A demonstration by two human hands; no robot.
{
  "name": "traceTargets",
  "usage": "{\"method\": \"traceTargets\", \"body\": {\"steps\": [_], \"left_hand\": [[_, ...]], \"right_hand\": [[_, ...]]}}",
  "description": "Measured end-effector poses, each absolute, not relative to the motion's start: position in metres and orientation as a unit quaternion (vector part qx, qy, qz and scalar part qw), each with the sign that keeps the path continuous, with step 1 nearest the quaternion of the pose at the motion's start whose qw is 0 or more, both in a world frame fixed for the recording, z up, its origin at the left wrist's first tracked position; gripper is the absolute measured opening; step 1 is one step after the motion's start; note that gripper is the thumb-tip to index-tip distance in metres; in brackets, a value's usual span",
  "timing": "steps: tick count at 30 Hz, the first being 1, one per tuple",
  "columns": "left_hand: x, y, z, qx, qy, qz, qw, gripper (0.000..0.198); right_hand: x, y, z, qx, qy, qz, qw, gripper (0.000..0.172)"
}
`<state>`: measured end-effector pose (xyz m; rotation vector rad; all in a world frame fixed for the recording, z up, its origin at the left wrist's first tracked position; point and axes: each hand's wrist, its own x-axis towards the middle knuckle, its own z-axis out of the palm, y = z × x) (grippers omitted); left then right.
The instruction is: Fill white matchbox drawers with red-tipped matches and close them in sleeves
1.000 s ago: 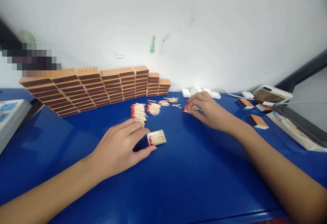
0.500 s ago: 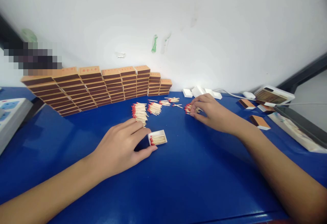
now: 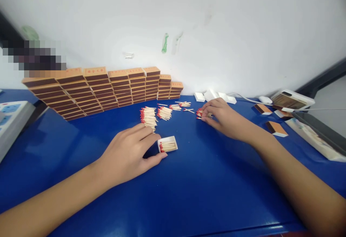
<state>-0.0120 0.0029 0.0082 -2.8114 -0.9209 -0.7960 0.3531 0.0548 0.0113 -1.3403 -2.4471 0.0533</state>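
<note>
One open tray [image 3: 167, 144]: the white card drawer of a matchbox, lying flat near the middle of the blue tabletop [image 3: 202, 183]; we see a thin layer of red-headed matches in it, heads toward its left end; it is only partly filled
Left hand [image 3: 129, 154]: palm down, resting on the tabletop; thumb at the tray's near-left corner, forefinger along its far-left edge; we read the fingers as closed about that end of the tray
Right hand [image 3: 224, 118]: farther out, to the right of the tray and well apart from it; palm down, fingers curled, fingertips drawn together on a small bunch of matches [image 3: 200, 113] that lies on the tabletop
Loose piles [image 3: 148, 117]: two heaps of matches just beyond the left hand; a few scattered sticks [image 3: 183, 104] lie behind them
Stacked matchboxes [image 3: 108, 89]: closed orange-brown boxes in stepped columns against the white wall, at the back left
Spare trays [image 3: 213, 95]: a few white ones by the wall, just beyond the right hand; we cannot make out their contents
Sleeves [image 3: 276, 128]: orange-topped box sleeves lying apart on the right side of the tabletop; a phone [image 3: 292, 100] rests behind them
</note>
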Motion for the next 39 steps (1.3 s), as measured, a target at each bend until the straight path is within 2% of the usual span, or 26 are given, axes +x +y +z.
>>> {"method": "traceTargets", "body": {"steps": [9, 19, 25, 28, 31, 35, 39], "left_hand": [[-0.010, 0.002, 0.007, -0.916, -0.311, -0.253, 0.027, 0.024], [-0.007, 0.003, 0.008, -0.917, -0.301, -0.261, 0.030, 0.022], [-0.008, 0.002, 0.008, -0.917, -0.303, -0.258, 0.029, 0.023], [-0.009, 0.001, 0.009, -0.915, -0.307, -0.259, 0.028, 0.023], [-0.010, 0.002, 0.010, -0.915, -0.308, -0.260, 0.033, 0.023], [-0.011, 0.003, 0.008, -0.916, -0.306, -0.257, 0.036, 0.023], [-0.012, 0.003, 0.007, -0.916, -0.303, -0.259, 0.039, 0.023]], "right_hand": [[0.272, 0.005, 0.036, -0.391, -0.877, 0.021, 0.280, 0.008], [0.235, -0.010, 0.018, -0.340, -0.912, -0.044, 0.226, 0.018], [0.246, -0.006, 0.025, -0.346, -0.907, -0.016, 0.240, 0.012], [0.272, 0.007, 0.033, -0.383, -0.891, -0.029, 0.242, 0.013], [0.311, 0.025, 0.036, -0.452, -0.869, -0.054, 0.194, 0.017], [0.352, 0.043, 0.030, -0.505, -0.853, -0.017, 0.134, 0.024], [0.361, 0.048, 0.024, -0.523, -0.843, -0.005, 0.123, 0.029]]}}
